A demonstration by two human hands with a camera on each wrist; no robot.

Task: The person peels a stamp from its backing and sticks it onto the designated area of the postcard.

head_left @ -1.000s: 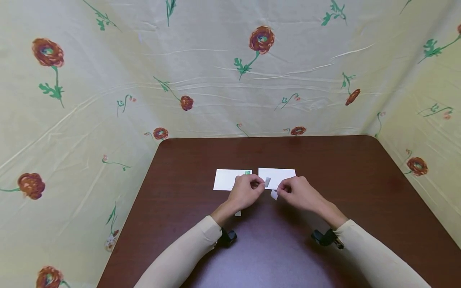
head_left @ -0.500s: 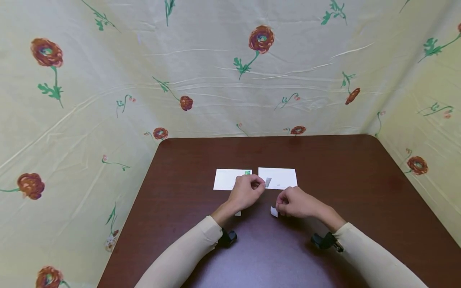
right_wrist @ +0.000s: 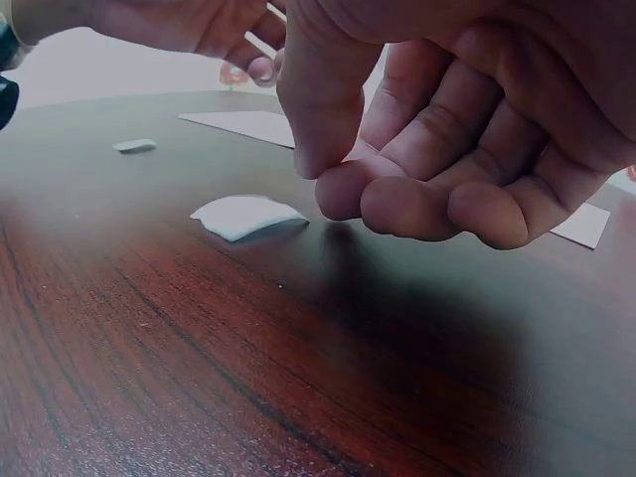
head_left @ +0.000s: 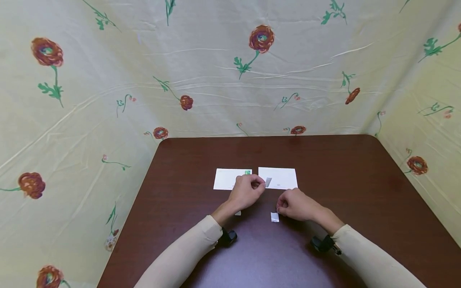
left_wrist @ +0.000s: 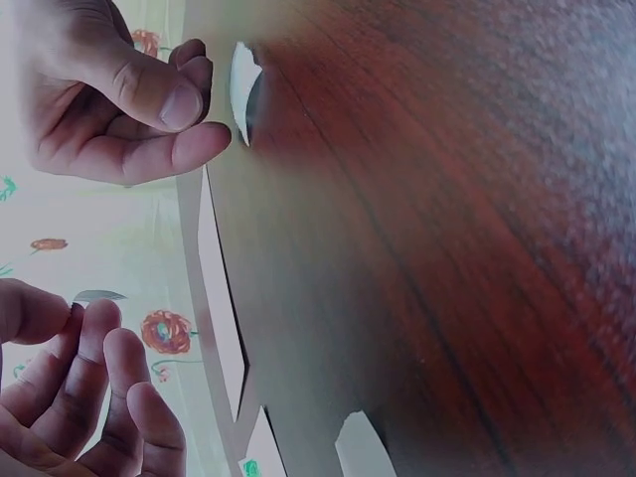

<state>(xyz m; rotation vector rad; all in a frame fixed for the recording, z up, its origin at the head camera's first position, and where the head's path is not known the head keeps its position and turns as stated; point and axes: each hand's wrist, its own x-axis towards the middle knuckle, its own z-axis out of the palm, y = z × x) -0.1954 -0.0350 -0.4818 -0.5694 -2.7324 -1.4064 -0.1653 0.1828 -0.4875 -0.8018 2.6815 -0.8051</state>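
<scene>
My left hand point(head_left: 247, 192) pinches a small pale stamp point(head_left: 268, 182) between thumb and forefinger, above the near left corner of the right envelope point(head_left: 281, 176). The left wrist view shows this stamp point(left_wrist: 97, 295) nearly edge-on. My right hand point(head_left: 298, 205) hovers low over the table, its fingers loosely curled with nothing between them. Just beside its fingertips a small curled piece of white backing paper point(right_wrist: 248, 216) lies on the table, apart from them. The left envelope point(head_left: 225, 179) bears a green stamp point(head_left: 247, 172) at its upper right corner and is partly hidden by my left hand.
Another small white paper scrap point(head_left: 238, 213) lies near my left wrist, partly hidden by it. The brown wooden table point(head_left: 324, 160) is bordered by a flower-printed cloth point(head_left: 201, 60) at the back and sides.
My right hand has moved toward me and down with the white backing paper and let go of it on the table. The left hand has stayed in place, holding the stamp.
</scene>
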